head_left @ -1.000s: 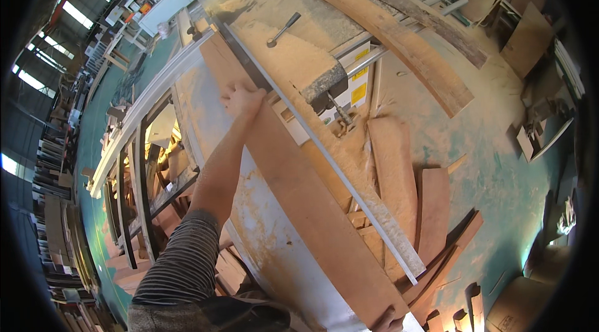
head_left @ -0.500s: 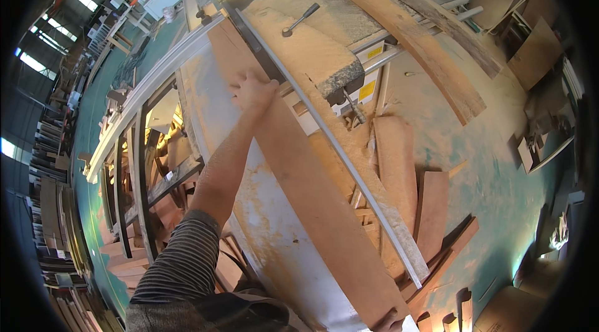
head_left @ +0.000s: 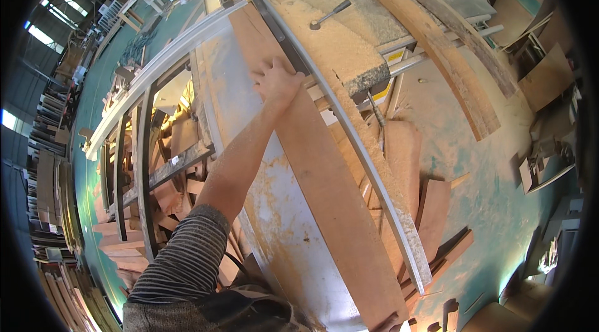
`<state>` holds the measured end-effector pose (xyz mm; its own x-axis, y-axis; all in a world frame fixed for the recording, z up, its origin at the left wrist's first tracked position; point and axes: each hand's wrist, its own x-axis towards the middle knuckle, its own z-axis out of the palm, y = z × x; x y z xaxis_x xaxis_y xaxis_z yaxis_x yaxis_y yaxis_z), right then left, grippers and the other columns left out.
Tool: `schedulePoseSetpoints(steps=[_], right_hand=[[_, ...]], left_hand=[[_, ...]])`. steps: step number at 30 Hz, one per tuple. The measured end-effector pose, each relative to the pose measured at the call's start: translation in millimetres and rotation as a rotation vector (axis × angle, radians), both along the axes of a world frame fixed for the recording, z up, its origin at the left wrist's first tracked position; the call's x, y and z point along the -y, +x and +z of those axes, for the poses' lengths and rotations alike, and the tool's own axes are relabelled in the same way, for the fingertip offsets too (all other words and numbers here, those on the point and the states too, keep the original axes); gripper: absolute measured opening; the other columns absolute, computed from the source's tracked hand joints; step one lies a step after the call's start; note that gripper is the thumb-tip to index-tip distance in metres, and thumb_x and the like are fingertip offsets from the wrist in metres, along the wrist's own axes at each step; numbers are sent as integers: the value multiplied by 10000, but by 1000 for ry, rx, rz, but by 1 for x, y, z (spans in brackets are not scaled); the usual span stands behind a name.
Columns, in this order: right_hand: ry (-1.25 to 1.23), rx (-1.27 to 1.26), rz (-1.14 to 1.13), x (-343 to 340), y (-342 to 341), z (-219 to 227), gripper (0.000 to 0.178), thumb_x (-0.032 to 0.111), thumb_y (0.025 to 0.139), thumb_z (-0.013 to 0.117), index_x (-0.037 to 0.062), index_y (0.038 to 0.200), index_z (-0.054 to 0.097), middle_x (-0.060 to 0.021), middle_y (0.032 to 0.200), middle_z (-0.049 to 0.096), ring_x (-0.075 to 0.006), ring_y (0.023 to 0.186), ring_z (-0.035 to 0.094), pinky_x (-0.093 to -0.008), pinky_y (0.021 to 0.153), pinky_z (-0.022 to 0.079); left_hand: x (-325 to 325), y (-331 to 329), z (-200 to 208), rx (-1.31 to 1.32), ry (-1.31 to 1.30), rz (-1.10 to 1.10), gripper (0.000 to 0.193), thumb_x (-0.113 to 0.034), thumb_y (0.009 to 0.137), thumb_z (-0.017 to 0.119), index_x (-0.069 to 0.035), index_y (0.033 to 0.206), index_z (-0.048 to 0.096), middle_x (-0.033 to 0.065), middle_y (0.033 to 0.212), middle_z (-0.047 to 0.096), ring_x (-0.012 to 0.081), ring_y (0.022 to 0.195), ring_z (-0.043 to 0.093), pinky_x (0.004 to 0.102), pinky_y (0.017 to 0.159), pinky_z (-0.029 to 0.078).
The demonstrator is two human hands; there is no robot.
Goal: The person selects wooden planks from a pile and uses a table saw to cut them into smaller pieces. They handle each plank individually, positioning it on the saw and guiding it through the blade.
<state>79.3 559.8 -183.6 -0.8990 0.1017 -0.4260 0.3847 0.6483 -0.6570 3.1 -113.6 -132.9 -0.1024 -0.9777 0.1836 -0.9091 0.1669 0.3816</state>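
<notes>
A long reddish-brown wooden board (head_left: 337, 207) lies lengthwise on a metal sliding saw table (head_left: 281, 219), which is dusted with sawdust. Toward its far end my left hand (head_left: 279, 84) presses on the board from above, fingers spread and slightly bent. At the near end, by the lower edge of the view, only a small part of my right hand (head_left: 389, 323) shows. It grips the board's end corner; most of its fingers are hidden. A narrow metal strip (head_left: 349, 126) runs beside the board on the right, with a gap between them.
Sawdust coats the machine top (head_left: 331, 39), where a black lever (head_left: 331, 15) stands. Two long rough planks (head_left: 430, 39) lie at the far right. A metal side frame (head_left: 143, 163) is on the left, above heaped wood offcuts (head_left: 168, 201). More offcuts (head_left: 446, 263) lie at the lower right.
The whole scene has shifted slightly right and down in the picture as my head moves. My left hand stays at about the same place on the board, and the right still holds the near end.
</notes>
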Motion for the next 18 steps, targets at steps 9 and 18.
schedulePoseSetpoints(steps=[9, 18], right_hand=[[94, -79, 8, -6, 4, -5, 984, 589, 941, 617, -119, 1534, 276, -423, 1439, 441, -481, 1268, 511, -475, 1084, 442], [66, -76, 37, 17, -4, 26, 1062, 600, 937, 626, -117, 1565, 157, -415, 1553, 276, -503, 1411, 338, -469, 1196, 304]], left_hand=[[4, -3, -11, -27, -61, -3, 716, -396, 718, 779, -115, 1341, 565, 194, 1446, 390, 513, 1345, 300, 618, 1049, 340], [-3, -4, -1, -17, -57, 6, 738, -409, 704, 795, -109, 1338, 566, 178, 1425, 426, 476, 1333, 343, 556, 1048, 377]])
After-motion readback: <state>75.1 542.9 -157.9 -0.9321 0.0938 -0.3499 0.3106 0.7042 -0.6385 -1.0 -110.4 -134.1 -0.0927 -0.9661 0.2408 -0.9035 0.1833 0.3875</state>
